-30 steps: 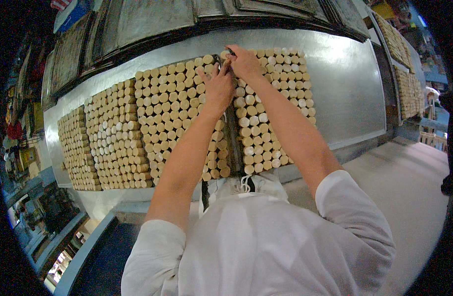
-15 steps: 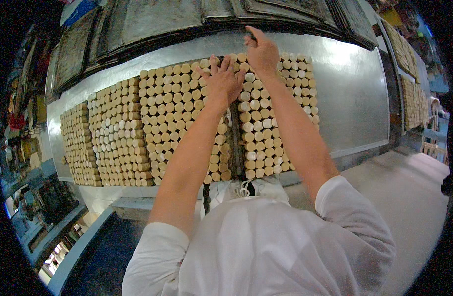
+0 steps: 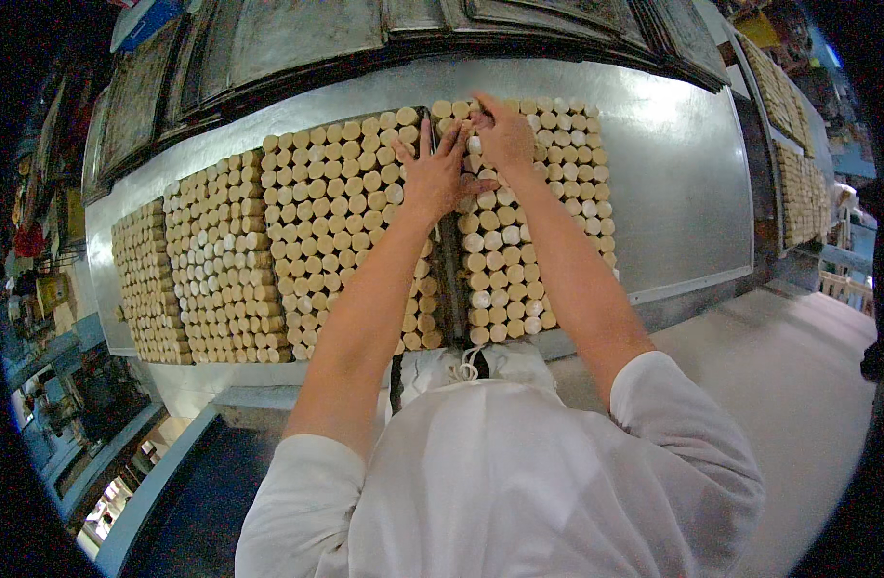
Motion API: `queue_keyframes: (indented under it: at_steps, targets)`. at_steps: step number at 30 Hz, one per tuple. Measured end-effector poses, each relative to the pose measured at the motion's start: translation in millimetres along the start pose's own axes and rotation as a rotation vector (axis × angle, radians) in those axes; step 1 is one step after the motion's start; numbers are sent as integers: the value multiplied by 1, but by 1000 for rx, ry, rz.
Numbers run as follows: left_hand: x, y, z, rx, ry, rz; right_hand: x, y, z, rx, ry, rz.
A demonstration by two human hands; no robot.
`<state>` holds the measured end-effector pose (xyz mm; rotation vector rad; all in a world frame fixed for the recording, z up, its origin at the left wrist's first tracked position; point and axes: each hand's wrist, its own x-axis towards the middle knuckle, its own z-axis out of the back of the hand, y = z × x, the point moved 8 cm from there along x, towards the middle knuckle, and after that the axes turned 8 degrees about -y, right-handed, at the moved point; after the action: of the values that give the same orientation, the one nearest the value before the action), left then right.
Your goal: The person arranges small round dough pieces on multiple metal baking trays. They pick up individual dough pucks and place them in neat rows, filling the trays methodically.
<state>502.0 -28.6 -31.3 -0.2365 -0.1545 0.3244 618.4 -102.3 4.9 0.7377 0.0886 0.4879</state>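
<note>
Pale round dough-like pieces (image 3: 312, 207) stand packed in rows, in several blocks side by side. Between the middle block and the right-hand block of pieces (image 3: 504, 260) runs a narrow dark gap (image 3: 449, 279). My left hand (image 3: 436, 175) lies over the far part of this gap, fingers spread, its thumb stretched toward the right block. Just right of it, my right hand (image 3: 505, 140) is over the far left corner of the right block. Its index finger points away and is blurred. The other fingers bend down and are partly hidden, so any piece in them does not show.
A shiny metal table (image 3: 678, 193) lies under the blocks. Dark flat trays (image 3: 307, 43) are piled along its far edge. More pieces in blocks (image 3: 798, 188) stand on another surface at the far right. A blue-edged structure (image 3: 162, 482) is at lower left.
My left hand has come slightly nearer to me, and its thumb now reaches across to the right block. My right hand has also drawn nearer. The dark gap now shows beyond my left fingertips.
</note>
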Motion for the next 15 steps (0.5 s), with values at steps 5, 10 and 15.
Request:
queue_keyframes:
  at_steps: [5,10,15]
  targets:
    - [-14,-19,-1,144,19,-152,-21,-6,18,16,-198,105]
    - [-30,-26,-1,84,-30,-95,-36,-3,30,55,-214,136]
    - [-55,-31,4,89,-25,-123,-56,3,28,135,-151,101]
